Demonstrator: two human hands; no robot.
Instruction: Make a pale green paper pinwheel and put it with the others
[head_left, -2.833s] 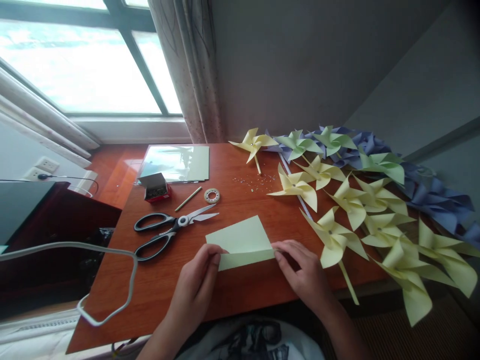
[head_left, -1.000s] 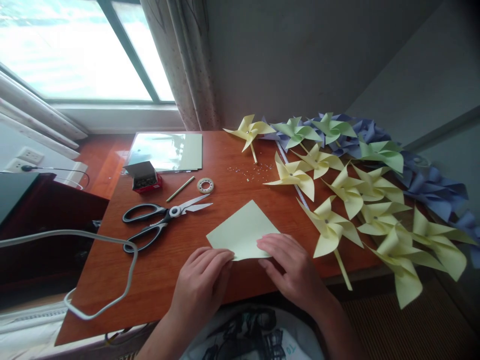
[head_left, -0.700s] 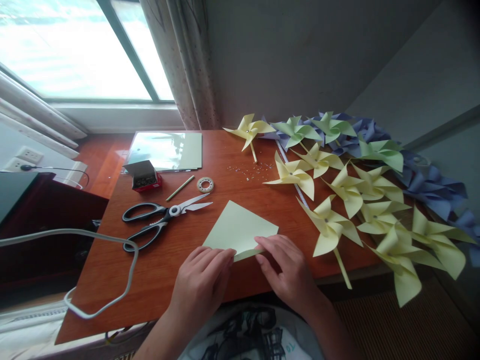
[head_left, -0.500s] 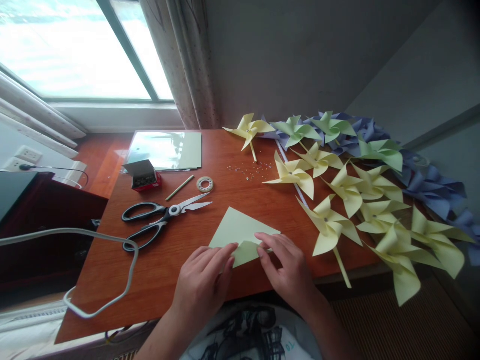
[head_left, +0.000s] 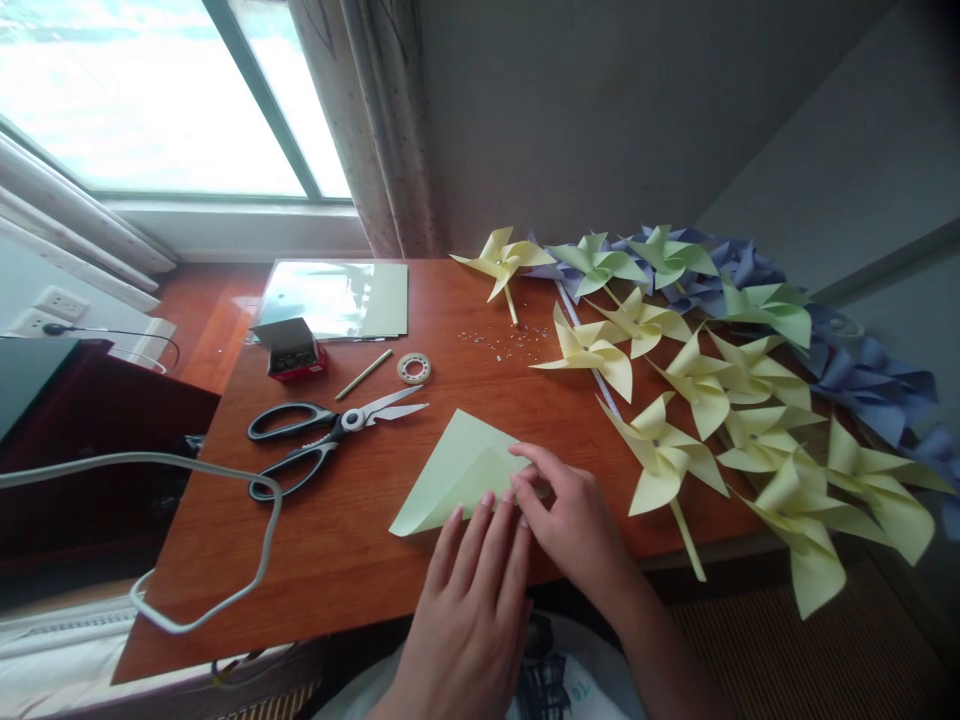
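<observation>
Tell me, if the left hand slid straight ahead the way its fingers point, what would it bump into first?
The left hand points up the table; its fingertips already touch the folded yellow paper, so that comes first.

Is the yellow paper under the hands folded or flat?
Folded: the yellow paper forms a triangle, one layer lying over another.

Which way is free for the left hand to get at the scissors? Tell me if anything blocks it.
Probably yes, straight across. The left hand rests on the folded paper; the scissors lie open on the table to its left, with only bare wood between them.
</observation>
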